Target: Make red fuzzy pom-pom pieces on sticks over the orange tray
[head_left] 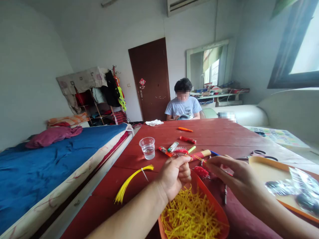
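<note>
Toward the table's [154,139] left edge lie a yellow strip bundle [132,181] and a plastic cup [148,147]; at the near edge the left hand [175,176] pinches a thin yellow strip [199,158] over the orange tray [199,186]; the right hand [231,176] nips its far end; it looks featherlight, limp and slippery, best gripped at the tips.

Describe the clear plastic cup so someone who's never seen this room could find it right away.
Start at the long red table beside the blue bed. On the table's bed side, beyond the bundle of yellow strips, stands the cup. It is the only see-through, upright item there, with a little water in it.
</note>
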A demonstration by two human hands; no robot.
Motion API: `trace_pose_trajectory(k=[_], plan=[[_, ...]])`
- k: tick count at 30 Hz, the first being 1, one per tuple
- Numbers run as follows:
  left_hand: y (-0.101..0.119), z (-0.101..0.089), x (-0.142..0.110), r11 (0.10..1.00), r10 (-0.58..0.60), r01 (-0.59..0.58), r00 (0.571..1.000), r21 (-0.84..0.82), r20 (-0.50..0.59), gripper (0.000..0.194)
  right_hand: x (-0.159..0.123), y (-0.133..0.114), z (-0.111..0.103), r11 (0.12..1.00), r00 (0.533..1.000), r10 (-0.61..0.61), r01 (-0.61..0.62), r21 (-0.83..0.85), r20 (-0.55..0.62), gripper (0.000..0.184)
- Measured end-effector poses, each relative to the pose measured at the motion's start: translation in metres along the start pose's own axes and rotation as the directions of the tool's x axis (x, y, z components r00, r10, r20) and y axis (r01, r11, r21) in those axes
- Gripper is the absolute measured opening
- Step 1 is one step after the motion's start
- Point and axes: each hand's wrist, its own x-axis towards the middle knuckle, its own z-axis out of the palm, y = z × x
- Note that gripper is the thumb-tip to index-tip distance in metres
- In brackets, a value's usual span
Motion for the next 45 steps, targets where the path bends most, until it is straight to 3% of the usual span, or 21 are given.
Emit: trace_pose_trajectory(k=[8, 15, 17, 19, 21, 26, 36, 45], plan=[[-0.004, 0.001, 0.000, 0.997, 0.054, -0.053, 0.998, 0.048, -0.028, 0.022, 0.000, -0.003, 0.000, 0.999, 0.999, -0.033, 0.032, -0.013, -0.029, 0.024], [-0.009, 0.000, 0.001, 0.933, 0.291, -0.258, 0.951, 0.252, -0.102, 0.012, -0.002, 0.000, 0.000, 0.999, 1.000, 0.013, -0.014, 0.036, 0.018, 0.028], [-0.009, 0.000, 0.000, 0.824, 0.429, -0.353, 0.899, 0.443, -0.083, 0.014, -0.003, -0.001, 0.000, 0.998, 1.000, 0.025, -0.025, 0.052, -0.009, 0.029], [-0.007, 0.001, -0.002, 0.638, 0.558, -0.431, 0.830, 0.638, 0.003, 0.014, -0.004, -0.003, 0.001, 0.993, 0.998, 0.057, -0.057, 0.104, -0.003, 0.029], [-0.006, 0.001, -0.003, 0.486, 0.610, -0.471, 0.786, 0.736, 0.100, 0.014, -0.005, -0.007, 0.003, 0.968, 0.991, 0.117, -0.127, 0.217, 0.059, 0.028], [-0.006, 0.000, -0.005, 0.358, 0.636, -0.475, 0.754, 0.804, 0.163, 0.013, -0.005, -0.015, 0.004, 0.848, 0.955, 0.234, -0.293, 0.441, 0.185, 0.026], [-0.006, 0.002, -0.006, 0.372, 0.667, -0.500, 0.730, 0.782, 0.149, 0.015, -0.006, -0.021, 0.002, 0.832, 0.947, 0.281, -0.322, 0.453, 0.156, 0.023], [-0.006, 0.006, -0.008, 0.365, 0.626, -0.478, 0.761, 0.799, 0.169, 0.016, -0.009, -0.015, 0.011, 0.856, 0.972, 0.195, -0.234, 0.460, 0.131, 0.024]])
